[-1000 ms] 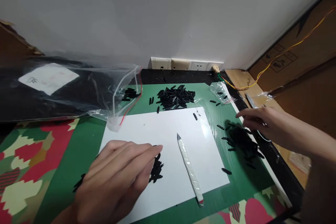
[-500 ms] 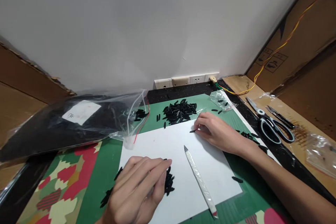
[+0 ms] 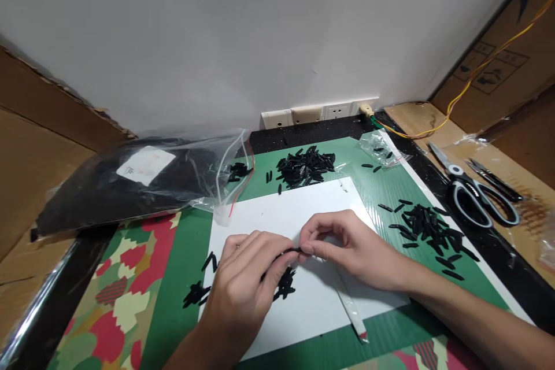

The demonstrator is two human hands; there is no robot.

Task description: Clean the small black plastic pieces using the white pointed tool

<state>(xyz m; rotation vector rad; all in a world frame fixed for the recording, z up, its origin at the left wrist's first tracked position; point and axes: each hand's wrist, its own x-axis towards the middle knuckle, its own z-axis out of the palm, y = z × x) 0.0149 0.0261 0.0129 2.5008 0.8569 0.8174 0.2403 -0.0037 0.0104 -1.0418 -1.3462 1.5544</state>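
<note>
A small, slim black piece (image 3: pixel 295 250) spans the gap between my two hands, over a white sheet of paper (image 3: pixel 255 211). My left hand (image 3: pixel 249 277) pinches one end between thumb and fingers. At the other end, the fingertips of my right hand (image 3: pixel 347 245) are closed on the same piece. Below my left hand lies a pile of similar black pieces (image 3: pixel 285 286), partly hidden by it. A pen-like stick in a whitish wrapping (image 3: pixel 352 312) rests on the paper, its upper part behind my right hand.
Loose black pieces form a far heap (image 3: pixel 306 166) and a right heap (image 3: pixel 427 225) on the green mat (image 3: pixel 368 185). A large clear bag of black material (image 3: pixel 104 185) lies left. Scissors (image 3: pixel 472 193) sit right, near wall sockets with a plugged-in cable (image 3: pixel 368 110).
My right hand has come left and nearer with a black piece, meeting my left hand, which now grips it too. The view has shifted, showing more of the right heap.
</note>
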